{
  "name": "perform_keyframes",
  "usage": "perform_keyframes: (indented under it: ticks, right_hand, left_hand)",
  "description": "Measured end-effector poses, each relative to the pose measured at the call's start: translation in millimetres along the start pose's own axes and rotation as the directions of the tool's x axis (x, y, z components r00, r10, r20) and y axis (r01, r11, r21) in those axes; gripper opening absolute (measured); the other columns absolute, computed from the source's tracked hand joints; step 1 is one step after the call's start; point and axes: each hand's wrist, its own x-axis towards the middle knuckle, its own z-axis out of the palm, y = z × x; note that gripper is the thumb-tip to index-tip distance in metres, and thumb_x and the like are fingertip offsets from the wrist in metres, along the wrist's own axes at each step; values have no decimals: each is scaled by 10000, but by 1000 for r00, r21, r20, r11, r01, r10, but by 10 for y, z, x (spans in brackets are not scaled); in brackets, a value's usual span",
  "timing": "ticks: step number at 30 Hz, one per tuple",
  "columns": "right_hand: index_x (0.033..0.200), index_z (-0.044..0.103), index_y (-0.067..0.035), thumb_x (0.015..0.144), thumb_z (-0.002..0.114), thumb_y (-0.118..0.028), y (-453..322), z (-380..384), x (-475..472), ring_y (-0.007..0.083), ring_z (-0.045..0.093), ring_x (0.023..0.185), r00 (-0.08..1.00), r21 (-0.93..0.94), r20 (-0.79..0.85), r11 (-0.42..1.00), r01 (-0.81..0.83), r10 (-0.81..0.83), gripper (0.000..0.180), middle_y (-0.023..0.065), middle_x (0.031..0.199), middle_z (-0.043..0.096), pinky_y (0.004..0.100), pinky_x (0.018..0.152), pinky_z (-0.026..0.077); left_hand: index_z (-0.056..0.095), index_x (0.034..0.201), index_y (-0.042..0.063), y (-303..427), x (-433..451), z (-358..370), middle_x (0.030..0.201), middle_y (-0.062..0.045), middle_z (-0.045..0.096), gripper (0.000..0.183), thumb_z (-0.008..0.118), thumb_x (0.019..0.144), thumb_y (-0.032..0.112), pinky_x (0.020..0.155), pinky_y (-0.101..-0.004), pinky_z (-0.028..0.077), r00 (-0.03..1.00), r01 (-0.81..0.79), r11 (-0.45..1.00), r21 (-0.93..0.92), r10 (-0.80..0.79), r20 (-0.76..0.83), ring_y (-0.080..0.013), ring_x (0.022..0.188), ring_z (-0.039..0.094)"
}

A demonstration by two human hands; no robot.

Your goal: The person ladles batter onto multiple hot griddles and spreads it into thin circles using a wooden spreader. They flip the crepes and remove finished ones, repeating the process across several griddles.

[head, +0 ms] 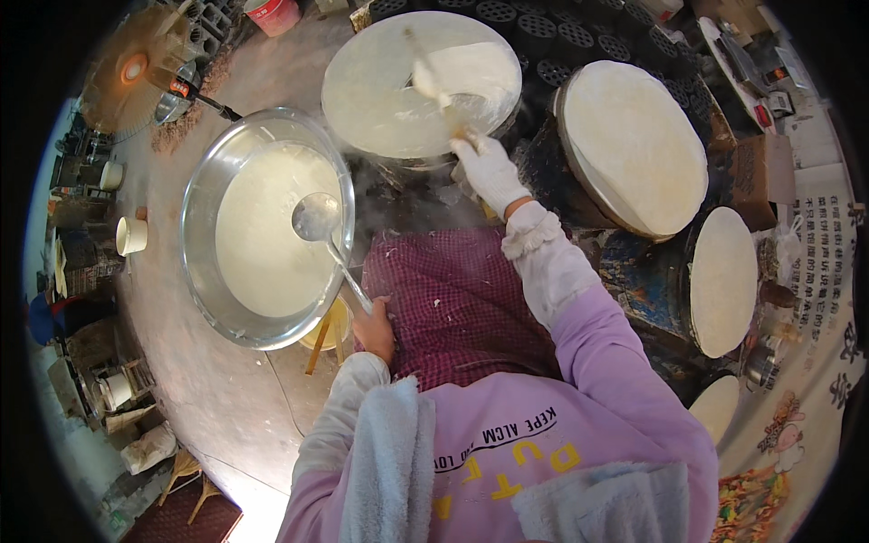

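Observation:
My left hand [375, 332] is bare and closed around the handle of a metal ladle [317, 217], whose bowl lies over the pale batter [261, 251] in a large steel basin [197, 271]. My right hand [487, 166], in a white glove, grips a batter-coated spreader [434, 88] with a blurred far end. The spreader reaches over a round griddle [366, 88] covered in pale batter, with a thicker, whiter patch on its right side. Both hands are in front of a checked apron [461, 298].
More round griddles with pale flatbreads [635, 142] [724, 282] stand at the right. Perforated coal briquettes [574, 37] are stacked behind. A fan [134, 69] stands at upper left. Below the basin is a yellowish bucket [326, 332] holding flat sticks. A cardboard box [764, 176] is at right.

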Motion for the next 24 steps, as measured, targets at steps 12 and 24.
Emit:
perform_keyframes:
  ticks: [12, 24]
  right_hand:
    - [1438, 502, -101, 959, 579, -301, 162, -449, -228, 138, 609, 545, 988, 288, -39, 948, -132, 149, 524, 95, 839, 702, 302, 491, 490]
    - [1414, 499, -34, 959, 587, -249, 399, -245, -919, 306, 626, 1163, 985, 33, -168, 998, 49, -43, 510, 204, 1291, 625, 356, 976, 479]
  left_hand:
    - [772, 903, 52, -140, 44, -55, 677, -156, 638, 289, 604, 868, 285, 658, -385, 474, 1000, 17, 999, -46, -16, 10, -227, 651, 614]
    - [566, 1192, -43, 1721, -46, -1016, 1016, -152, 709, 391, 506, 1033, 309, 503, -184, 455, 759, 413, 778, -474, -7, 651, -113, 544, 550]
